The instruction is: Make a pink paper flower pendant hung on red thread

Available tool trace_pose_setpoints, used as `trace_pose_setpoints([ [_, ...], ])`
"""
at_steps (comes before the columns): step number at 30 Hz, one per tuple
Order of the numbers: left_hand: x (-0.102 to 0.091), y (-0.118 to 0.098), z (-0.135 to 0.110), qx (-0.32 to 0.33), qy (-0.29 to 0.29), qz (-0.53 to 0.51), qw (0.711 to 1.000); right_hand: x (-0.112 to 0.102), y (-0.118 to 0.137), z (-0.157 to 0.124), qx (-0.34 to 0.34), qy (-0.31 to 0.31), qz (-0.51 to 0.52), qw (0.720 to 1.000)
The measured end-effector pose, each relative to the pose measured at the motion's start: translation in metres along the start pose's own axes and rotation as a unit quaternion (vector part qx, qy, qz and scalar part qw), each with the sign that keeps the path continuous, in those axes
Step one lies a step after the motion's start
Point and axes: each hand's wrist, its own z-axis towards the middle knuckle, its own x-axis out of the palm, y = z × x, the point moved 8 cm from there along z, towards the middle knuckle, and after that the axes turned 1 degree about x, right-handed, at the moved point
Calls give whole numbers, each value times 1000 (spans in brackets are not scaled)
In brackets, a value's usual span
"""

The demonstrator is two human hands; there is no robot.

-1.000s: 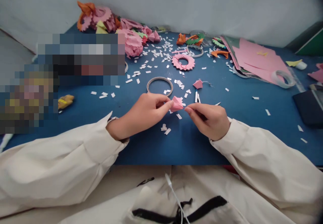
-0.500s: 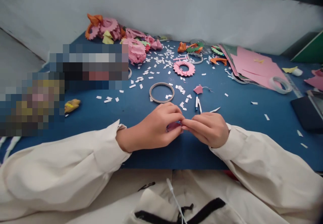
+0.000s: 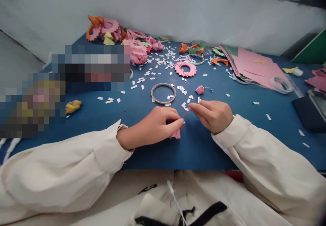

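Close to the table's front edge, my left hand [image 3: 158, 125] is closed on a folded piece of pink paper [image 3: 176, 134], whose lower end shows under the thumb. A thin red thread [image 3: 185, 113] runs taut from my left fingertips up to the right. Its other end is pinched between the thumb and forefinger of my right hand [image 3: 215, 115]. Just beyond the right hand lies a pen [image 3: 198, 99], partly hidden by the fingers. A small folded pink paper piece [image 3: 200, 90] with a thread tail sits behind it. A roll of tape [image 3: 152, 97] rests flat beyond the left hand.
White paper scraps [image 3: 159, 61] are strewn over the blue table [image 3: 142, 158]. A toothed pink paper ring [image 3: 180, 70] lies mid-table. Pink paper sheets [image 3: 252, 66] are stacked at right, near a dark box-like object [image 3: 307, 115]. Crumpled coloured paper [image 3: 137, 52] fills the back left.
My hands were together at the fingertips; now the right hand has moved up and away, drawing out the red thread. The pink paper shows below my left thumb.
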Motion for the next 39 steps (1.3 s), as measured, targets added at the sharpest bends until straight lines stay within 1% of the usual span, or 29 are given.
trace_pose_setpoints([
  [3,-4,1,3,8,-18,49,999,12,-25,2,66,21,-13,998],
  [6,-3,4,5,7,-4,77,997,26,-49,2,121,52,-12,991],
  [9,-3,9,5,-18,1,85,996,39,-64,1,156,89,0,984],
  [12,-7,16,6,-55,-11,88,995,50,-70,-3,177,123,12,976],
  [14,-10,18,6,-64,-24,100,993,55,-72,-4,187,142,19,972],
  [16,-11,18,7,-62,-29,111,992,60,-74,-6,193,163,25,967],
  [20,-10,17,8,-53,-21,122,991,69,-77,-9,196,202,33,959],
  [23,-9,13,8,-44,-11,126,991,74,-79,-10,201,216,41,954],
  [27,-6,8,8,-22,2,138,990,73,-81,-9,212,202,53,955],
  [31,-9,8,8,-20,-17,149,989,61,-79,-5,221,157,61,961],
  [33,-12,10,8,-27,-34,147,988,50,-74,-2,219,122,65,966],
  [35,-15,13,7,-30,-58,145,987,34,-64,1,200,69,87,973],
  [37,-20,13,6,-16,-95,171,981,20,-49,5,159,23,144,976],
  [39,-23,8,4,20,-137,226,964,12,-33,6,122,16,231,965],
])
